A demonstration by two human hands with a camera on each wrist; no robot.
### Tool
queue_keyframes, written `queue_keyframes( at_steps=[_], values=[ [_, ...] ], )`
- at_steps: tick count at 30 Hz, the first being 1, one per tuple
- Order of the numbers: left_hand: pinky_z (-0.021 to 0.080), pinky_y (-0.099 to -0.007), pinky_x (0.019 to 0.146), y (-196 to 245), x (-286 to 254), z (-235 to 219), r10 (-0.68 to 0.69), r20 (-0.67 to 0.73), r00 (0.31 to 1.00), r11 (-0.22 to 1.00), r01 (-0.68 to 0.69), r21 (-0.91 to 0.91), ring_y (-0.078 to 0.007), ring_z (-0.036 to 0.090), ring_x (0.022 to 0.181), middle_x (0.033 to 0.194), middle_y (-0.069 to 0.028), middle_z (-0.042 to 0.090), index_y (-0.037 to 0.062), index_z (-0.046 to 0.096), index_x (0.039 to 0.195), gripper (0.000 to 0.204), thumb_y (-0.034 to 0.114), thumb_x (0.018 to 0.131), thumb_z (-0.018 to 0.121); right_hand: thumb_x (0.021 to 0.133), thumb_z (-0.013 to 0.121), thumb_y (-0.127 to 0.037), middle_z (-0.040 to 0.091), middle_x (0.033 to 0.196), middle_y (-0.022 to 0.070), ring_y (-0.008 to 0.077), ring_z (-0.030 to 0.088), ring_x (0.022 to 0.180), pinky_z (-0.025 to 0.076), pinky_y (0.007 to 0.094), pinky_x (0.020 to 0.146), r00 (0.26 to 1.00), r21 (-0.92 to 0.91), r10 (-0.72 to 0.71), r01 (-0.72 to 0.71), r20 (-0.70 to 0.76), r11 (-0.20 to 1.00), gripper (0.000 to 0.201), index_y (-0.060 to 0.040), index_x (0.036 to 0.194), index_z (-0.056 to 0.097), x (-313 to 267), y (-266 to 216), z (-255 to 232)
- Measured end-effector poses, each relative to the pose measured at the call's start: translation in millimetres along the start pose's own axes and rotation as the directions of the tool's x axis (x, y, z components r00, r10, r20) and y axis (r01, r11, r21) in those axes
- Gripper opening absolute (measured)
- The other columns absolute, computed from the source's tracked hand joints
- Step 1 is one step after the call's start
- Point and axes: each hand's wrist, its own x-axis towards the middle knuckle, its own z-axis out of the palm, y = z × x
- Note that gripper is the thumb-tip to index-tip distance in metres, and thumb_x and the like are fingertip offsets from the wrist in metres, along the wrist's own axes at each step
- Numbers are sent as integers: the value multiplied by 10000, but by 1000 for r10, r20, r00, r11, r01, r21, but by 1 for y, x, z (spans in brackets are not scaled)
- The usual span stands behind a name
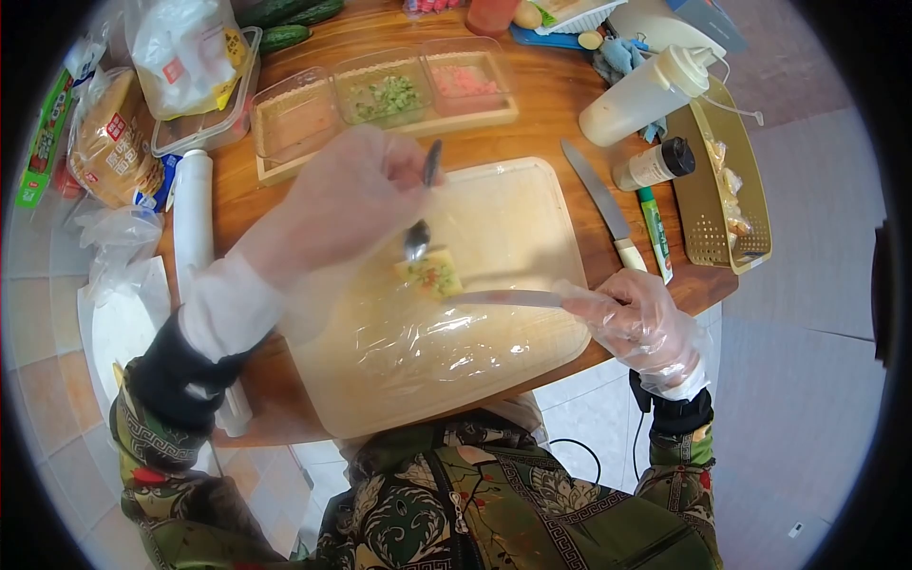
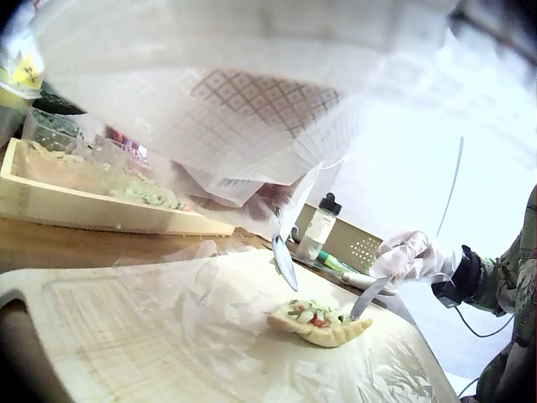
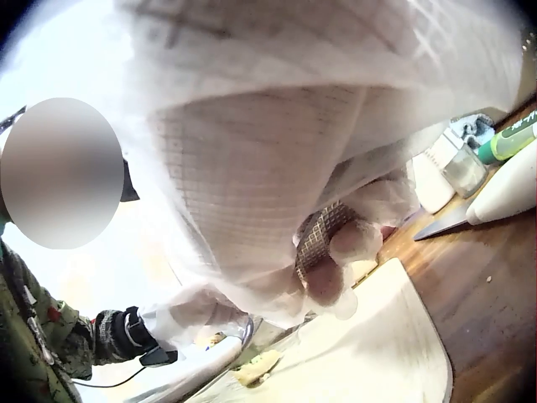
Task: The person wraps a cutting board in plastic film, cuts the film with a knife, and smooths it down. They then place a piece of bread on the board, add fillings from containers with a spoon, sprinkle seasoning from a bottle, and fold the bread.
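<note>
My left hand (image 1: 356,185), in a clear plastic glove, grips a metal spoon (image 1: 416,239) with its bowl pointing down. Just under the spoon lies a piece of bread (image 2: 331,336), topped with chopped green and pink bits (image 2: 310,314). My right hand (image 1: 641,323), also gloved, holds a table knife (image 1: 508,298) by its patterned metal handle (image 3: 321,239). The blade's tip reaches the bread's edge in the left wrist view. Clear plastic film (image 1: 408,361) covers part of the wooden cutting board (image 1: 518,190) beneath the bread.
Behind the board stands a wooden tray (image 1: 508,112) of clear containers with chopped food. To the right are a kitchen knife (image 1: 597,190), a seasoning jar (image 1: 641,169), a squeeze bottle (image 1: 636,100) and a gold basket (image 1: 698,228). A white roll (image 1: 194,209) and bagged bread (image 1: 116,142) lie left.
</note>
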Motion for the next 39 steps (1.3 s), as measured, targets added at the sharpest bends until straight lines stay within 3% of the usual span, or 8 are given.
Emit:
queue_keyframes(
  at_steps=[7,25,39],
  values=[
    [530,-250,764,-3,0,1,18,-29,999,1000,-19,-12,-85,651,815,883,-24,710,27,740,965,189,162,839,781,644,757,59,500,624,39,235,532,528,400,355,452,997,22,44,-45,60,999,497,-189,1074,773,-2,1,-4],
    [530,-250,779,9,0,-3,-31,-11,999,999,30,-28,-89,658,822,893,-25,722,36,746,972,204,181,831,779,672,774,66,552,670,50,248,559,561,393,362,462,996,74,82,-85,38,994,490,-186,1092,763,-11,5,3],
    [534,-253,786,8,0,-3,-29,-17,999,1000,29,-2,-92,656,846,932,-37,719,20,706,996,245,184,834,788,651,796,60,605,736,28,234,567,619,430,359,529,1000,108,20,-19,-10,994,503,-179,1092,762,-20,15,14]
  ],
)
